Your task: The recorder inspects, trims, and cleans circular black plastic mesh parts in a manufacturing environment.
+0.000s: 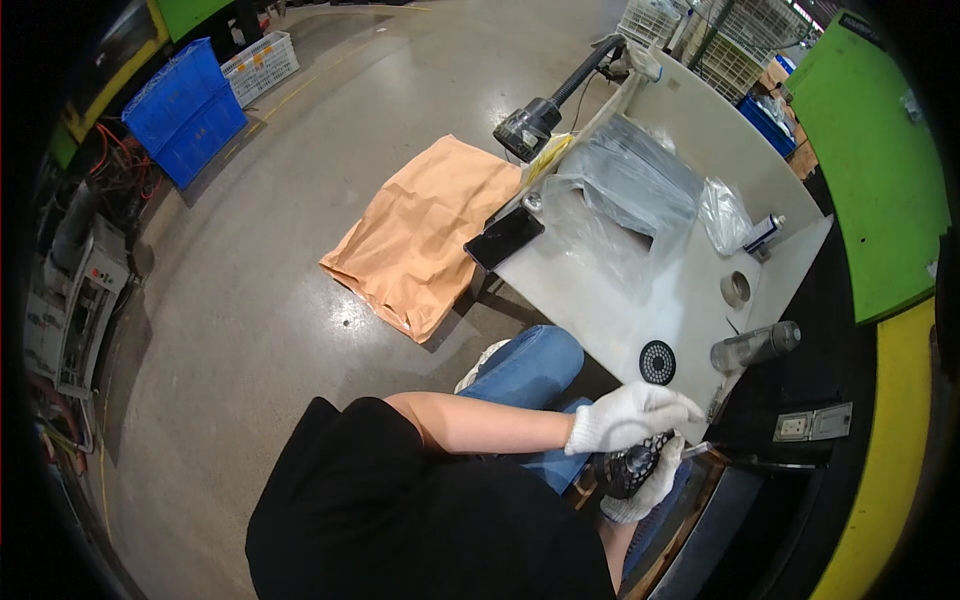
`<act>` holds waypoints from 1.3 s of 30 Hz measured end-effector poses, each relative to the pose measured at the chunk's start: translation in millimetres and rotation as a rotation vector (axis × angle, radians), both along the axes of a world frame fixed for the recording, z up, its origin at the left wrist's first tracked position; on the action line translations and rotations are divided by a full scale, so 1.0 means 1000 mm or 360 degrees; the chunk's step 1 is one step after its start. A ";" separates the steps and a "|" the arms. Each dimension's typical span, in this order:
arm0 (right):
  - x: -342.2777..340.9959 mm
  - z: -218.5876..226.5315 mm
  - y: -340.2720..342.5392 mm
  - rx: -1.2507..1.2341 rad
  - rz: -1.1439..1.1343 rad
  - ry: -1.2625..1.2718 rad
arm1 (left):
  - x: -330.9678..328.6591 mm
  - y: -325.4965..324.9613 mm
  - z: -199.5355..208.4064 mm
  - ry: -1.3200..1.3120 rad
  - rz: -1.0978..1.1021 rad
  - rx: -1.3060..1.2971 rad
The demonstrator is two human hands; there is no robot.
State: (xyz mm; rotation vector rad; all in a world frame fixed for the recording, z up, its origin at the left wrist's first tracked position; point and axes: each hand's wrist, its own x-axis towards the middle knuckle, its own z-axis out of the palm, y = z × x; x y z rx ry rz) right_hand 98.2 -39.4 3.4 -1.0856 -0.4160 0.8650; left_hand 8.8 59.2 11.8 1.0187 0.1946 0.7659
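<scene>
"From the head view, where's the piece being handled?"

"Near side, right of centre: a round black part [620,475] with a patterned face, between two white-gloved hands, just off the near edge of the white table [600,320]. The right hand [655,490] cups it from the right, fingers curled round it. The left hand [628,417] lies across its far side with fingers stretched out; whether they pinch anything, I can't tell."

"How would you handle it well?"

"I'd let the right palm bear the weight and use the left only to steady or turn it, pressing lightly. Over the lap a slip could drop it, so holding it above the table looks safer. I'd also mind the black disc [657,362] lying at the table's near end, just beyond the left hand; a sleeve or knuckle could nudge it."

"Any brands or writing?"

"Nothing I'd vouch for. The small bottle [763,233] at the table's far right has a dark-and-white label, too small to make out. The blue crate [185,110], far left on the floor, has faint marks, also unclear. On the black part and the disc I see pattern, no lettering."
</scene>
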 end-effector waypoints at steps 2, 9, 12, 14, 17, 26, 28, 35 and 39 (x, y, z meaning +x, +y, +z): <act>0.000 0.000 0.007 -0.0192 -0.0236 -0.0367 | -0.004 0.004 0.002 0.0183 0.0440 0.0202; 0.003 0.014 0.008 -0.0278 0.0112 -0.0036 | -0.008 0.001 -0.010 0.0327 0.0129 0.0607; -0.003 0.000 0.007 -0.0140 -0.0149 -0.0015 | 0.004 -0.004 -0.013 -0.0026 0.0229 0.0119; 0.003 -0.005 0.011 -0.0237 -0.0321 -0.0582 | 0.004 -0.006 -0.015 0.0340 0.0460 0.0195; 0.024 -0.001 0.008 -0.0497 0.0259 -0.1193 | -0.005 -0.003 -0.017 0.0560 0.0134 0.0309; 0.009 -0.017 0.018 0.0021 -0.0155 -0.0402 | 0.001 0.000 -0.011 0.0383 0.0536 0.0267; 0.017 -0.014 0.022 -0.0227 -0.0110 -0.1196 | -0.003 0.004 -0.018 0.0754 0.0392 0.0252; 0.023 -0.009 0.013 -0.0315 0.0655 -0.0070 | -0.013 0.012 -0.011 0.0488 -0.0165 0.0135; 0.035 -0.050 0.040 0.0203 0.0283 0.0530 | 0.020 0.031 -0.007 0.0646 0.0099 0.0507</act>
